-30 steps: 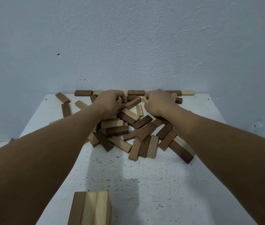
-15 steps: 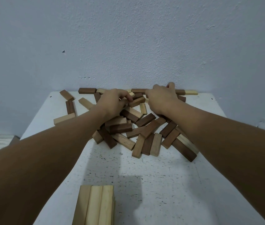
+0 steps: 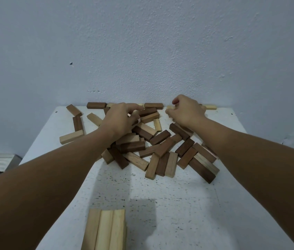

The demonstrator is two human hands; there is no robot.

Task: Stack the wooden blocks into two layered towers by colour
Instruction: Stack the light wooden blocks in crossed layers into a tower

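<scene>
Fingers of our left hand (image 3: pixel 120 119) curl onto the block pile (image 3: pixel 153 147); our right hand (image 3: pixel 185 110) pinches a pale block (image 3: pixel 169 107) near the wall (image 3: pixel 142 51).

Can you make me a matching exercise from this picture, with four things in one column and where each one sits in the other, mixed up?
Things:
1. pale stack
2. left hand
3. right hand
4. dark block

Places:
A. flat against the wall, far left end of the back row
B. near edge of the table, three pale blocks side by side on top
C. over the left part of the loose pile
D. far right of the pile, close to the wall

Pairs: 1-B, 2-C, 3-D, 4-A
</scene>
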